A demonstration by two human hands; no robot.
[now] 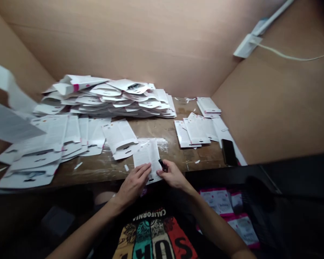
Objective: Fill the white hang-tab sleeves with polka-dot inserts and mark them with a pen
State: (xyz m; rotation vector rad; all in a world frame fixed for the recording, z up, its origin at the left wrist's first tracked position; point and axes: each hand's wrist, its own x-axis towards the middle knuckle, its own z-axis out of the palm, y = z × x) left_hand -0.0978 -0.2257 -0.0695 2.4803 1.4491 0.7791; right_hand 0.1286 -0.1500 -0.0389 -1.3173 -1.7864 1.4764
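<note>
A white printed paper card (147, 157) lies on the wooden table (162, 129) right in front of me, folded or doubled at its lower part. My left hand (135, 184) grips its lower left edge. My right hand (173, 175) is shut on a small black object (162, 165), perhaps a marker, whose tip is close to the card's right edge. Just left of the card lies a similar card (119, 136). Part of the card's lower end is hidden behind my fingers.
A large heap of white cards (102, 95) fills the table's back. Loose cards spread left, and a smaller stack (196, 131) sits right beside a black phone (229, 152). Cardboard walls (124, 36) enclose the table. Blurred white sheets (8, 108) hang at the left edge. Pink-edged packets (218, 201) lie below.
</note>
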